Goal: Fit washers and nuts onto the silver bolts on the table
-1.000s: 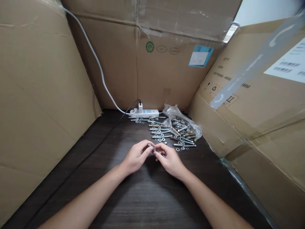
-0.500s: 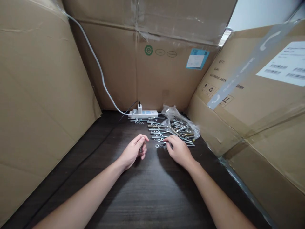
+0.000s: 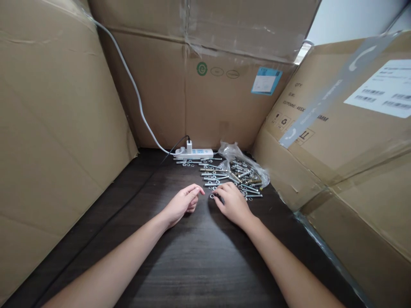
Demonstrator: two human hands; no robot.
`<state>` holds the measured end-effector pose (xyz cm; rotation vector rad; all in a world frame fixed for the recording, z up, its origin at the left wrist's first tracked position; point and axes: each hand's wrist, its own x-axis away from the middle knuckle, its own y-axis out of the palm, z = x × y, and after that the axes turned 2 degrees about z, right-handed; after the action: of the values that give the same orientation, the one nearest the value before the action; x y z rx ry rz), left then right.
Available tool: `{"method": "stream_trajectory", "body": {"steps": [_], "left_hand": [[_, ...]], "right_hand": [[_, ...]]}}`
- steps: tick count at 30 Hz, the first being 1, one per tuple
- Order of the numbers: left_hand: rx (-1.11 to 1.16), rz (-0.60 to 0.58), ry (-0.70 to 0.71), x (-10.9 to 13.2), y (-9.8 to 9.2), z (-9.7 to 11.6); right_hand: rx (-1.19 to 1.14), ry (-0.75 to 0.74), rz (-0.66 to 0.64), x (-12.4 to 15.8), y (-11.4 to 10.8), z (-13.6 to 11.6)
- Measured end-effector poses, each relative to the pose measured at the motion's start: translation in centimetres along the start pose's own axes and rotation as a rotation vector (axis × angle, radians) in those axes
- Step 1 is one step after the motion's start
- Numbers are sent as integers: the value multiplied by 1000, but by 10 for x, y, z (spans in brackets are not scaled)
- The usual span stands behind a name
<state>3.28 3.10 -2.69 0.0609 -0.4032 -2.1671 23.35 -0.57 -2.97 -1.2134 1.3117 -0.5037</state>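
Note:
My left hand (image 3: pixel 183 204) is closed just above the dark tabletop, its fingers curled in and the thumb lying along the forefinger. Whatever it may hold is hidden inside. To its right, my right hand (image 3: pixel 233 202) bends over the near end of the hardware, with thumb and forefinger almost together among small washers. What lies between those fingertips is too small to make out. One loose washer (image 3: pixel 212 196) lies just left of them. Beyond the hands, metal bolts (image 3: pixel 214 174) lie in rows with washers and nuts beside them.
A clear plastic bag (image 3: pixel 263 174) lies open at the back right, with a heap of bolts (image 3: pixel 244 169) in it. Behind the rows sits a white power strip (image 3: pixel 202 153) with a plugged-in adapter. A black cable (image 3: pixel 128 200) crosses the left side. Cardboard walls (image 3: pixel 154 94) enclose the table.
My right hand has moved left and its fingertips have come closer to the loose washers. My left hand has curled tighter, and a dark object glimpsed in it before is now hidden.

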Motion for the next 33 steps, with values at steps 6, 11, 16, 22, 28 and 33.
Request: {"method": "stream_trajectory", "body": {"steps": [6,11,16,22,28,33], "left_hand": [[-15,-15,0,-1,-1,-2],[-28,-18,-17,0,0,0],[0,-39,-50,1,1,3],[-34,-61,-81,3,4,6],[-153,-141,-103,6,10,1],[-152,-177,-110,6,10,-3]], "right_hand": [[37,-8,-36,-3,2,-5],[113,-60,-34,-6,5,-7],[194,-61,8,-7,11,-4],[59,-11,163,-6,2,-11],[-99,-33,267,-2,-12,-33],[-96,-47,279,0,-14,-37]]}}
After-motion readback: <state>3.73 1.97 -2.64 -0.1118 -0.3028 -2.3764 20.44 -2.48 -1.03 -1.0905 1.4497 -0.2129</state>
